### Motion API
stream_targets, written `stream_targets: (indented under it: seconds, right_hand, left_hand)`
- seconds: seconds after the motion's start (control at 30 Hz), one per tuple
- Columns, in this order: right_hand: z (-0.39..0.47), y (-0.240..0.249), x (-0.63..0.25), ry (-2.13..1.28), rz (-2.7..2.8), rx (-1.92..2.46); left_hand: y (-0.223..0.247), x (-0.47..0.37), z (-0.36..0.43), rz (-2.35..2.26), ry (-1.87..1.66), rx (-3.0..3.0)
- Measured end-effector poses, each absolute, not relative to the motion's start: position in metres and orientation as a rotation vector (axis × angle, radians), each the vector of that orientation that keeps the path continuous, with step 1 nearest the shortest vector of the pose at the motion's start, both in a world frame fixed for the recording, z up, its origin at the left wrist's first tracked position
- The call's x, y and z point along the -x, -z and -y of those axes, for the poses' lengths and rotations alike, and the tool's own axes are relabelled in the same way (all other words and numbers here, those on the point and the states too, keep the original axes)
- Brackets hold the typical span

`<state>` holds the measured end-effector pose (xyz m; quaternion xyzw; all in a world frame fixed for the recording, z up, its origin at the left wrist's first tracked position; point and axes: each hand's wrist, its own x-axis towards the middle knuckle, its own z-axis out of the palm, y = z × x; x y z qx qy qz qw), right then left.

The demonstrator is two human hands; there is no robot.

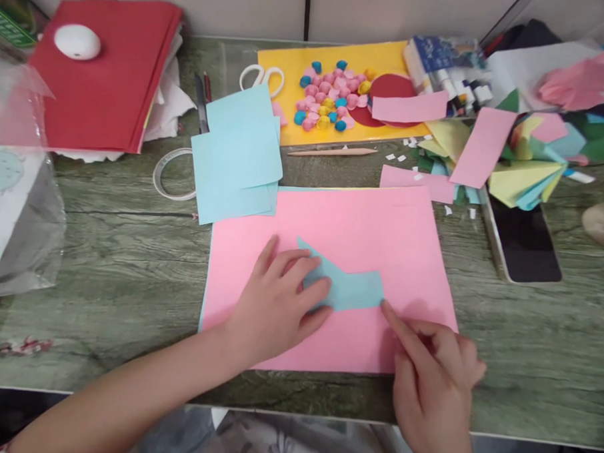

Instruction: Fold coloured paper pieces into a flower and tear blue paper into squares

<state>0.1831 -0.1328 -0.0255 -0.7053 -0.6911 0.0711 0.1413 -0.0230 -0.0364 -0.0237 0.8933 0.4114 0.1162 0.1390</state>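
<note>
A folded piece of light blue paper (356, 292) lies on a large pink sheet (382, 230) in front of me. It has a pointed flap at its upper left and a straight strip running right. My left hand (283, 296) rests flat on the left part of the blue paper, fingers spread and covering some of it. The index finger of my right hand (436, 366) is stretched out and touches the lower right corner of the strip. The other fingers of that hand are curled, with nothing visible in them.
Blue paper squares (240, 144) overlap the pink sheet's upper left corner, beside a tape roll (159, 173) and white scissors (275, 82). Behind lie small paper pieces (332, 97) on a yellow sheet (276, 128). A phone (524, 243) and paper scraps (483, 144) are at right, red folders (103, 77) at left.
</note>
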Motion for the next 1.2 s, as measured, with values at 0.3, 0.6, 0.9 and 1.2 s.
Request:
stream_targets:
  seconds: [0.3, 0.6, 0.9, 1.2]
  right_hand:
    - [0.131, 0.026, -0.183, -0.157, 2.012, 2.052]
    - [0.135, 0.018, -0.146, -0.305, 2.029, 1.848]
    - [0.128, 0.014, -0.123, -0.558, 2.048, 1.843]
    - [0.136, 0.023, -0.162, -0.366, 1.920, 2.032]
  left_hand:
    - [0.015, 0.040, 0.025, -1.051, -0.229, -2.473]
    - [0.012, 0.044, 0.026, -1.015, -0.218, -2.467]
    - [0.012, 0.045, 0.028, -1.007, -0.227, -2.469]
    - [0.012, 0.045, 0.030, -1.015, -0.249, -2.467]
